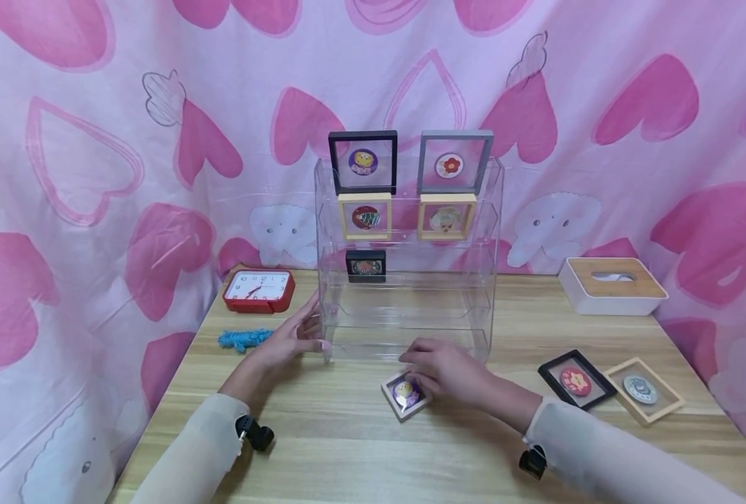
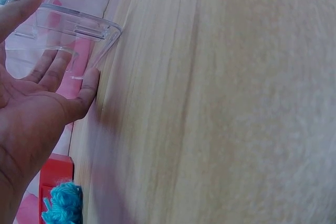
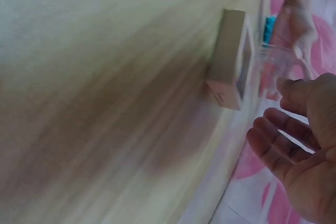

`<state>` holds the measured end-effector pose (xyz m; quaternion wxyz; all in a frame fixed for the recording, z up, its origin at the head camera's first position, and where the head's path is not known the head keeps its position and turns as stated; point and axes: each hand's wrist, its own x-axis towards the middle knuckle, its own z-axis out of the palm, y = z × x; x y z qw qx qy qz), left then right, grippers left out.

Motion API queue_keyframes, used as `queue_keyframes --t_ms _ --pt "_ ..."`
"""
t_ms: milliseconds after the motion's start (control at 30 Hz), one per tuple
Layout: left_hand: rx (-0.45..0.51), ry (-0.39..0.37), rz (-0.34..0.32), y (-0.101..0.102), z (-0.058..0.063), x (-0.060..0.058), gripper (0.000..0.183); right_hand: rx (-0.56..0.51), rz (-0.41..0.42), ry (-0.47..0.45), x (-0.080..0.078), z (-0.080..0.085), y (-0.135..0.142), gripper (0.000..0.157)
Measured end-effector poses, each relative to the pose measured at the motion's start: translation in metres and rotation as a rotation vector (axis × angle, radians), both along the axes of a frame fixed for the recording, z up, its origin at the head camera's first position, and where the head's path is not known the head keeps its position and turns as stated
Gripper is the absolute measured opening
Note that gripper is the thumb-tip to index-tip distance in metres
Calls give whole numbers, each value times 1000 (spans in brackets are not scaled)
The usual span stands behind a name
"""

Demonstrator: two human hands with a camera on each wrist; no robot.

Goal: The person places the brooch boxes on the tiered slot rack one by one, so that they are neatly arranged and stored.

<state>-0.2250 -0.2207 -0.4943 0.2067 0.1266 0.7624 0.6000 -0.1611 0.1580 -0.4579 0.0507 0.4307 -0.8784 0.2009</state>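
A clear acrylic tiered rack (image 1: 404, 304) stands at the middle back of the table. My left hand (image 1: 287, 341) rests at its lower left side, thumb near the front corner. In the left wrist view the fingers (image 2: 55, 72) extend along the clear plastic. A small light-framed display case (image 1: 404, 396) with a purple and yellow badge lies in front of the rack. Over its right edge is my right hand (image 1: 451, 372), fingers loosely bent. The right wrist view shows a gap between those fingers and the case (image 3: 227, 56).
On the rack stand a black frame (image 1: 363, 190), a grey frame (image 1: 453, 190), two light wood frames and a small dark one (image 1: 365, 267). A red clock (image 1: 259, 290) and blue yarn bundle (image 1: 244, 339) lie left. At right are a tissue box (image 1: 612, 304) and two frames (image 1: 576, 381).
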Motion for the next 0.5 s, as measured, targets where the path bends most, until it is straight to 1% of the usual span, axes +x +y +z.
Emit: queue_keyframes --t_ms 33,133,267,367,500 --pt "-1 -3 3 0 0 0 114 13 7 14 0 -3 -1 29" --pt "-6 -13 13 0 0 -1 114 35 6 12 0 -11 -2 29" --pt "-4 -25 25 0 1 -1 113 31 -20 -33 -1 -19 -4 26" --pt "-5 -21 22 0 0 -1 113 28 -20 -45 0 -22 -5 23" --pt "-1 -12 13 -1 -1 -1 114 11 2 -8 2 -27 -6 22"
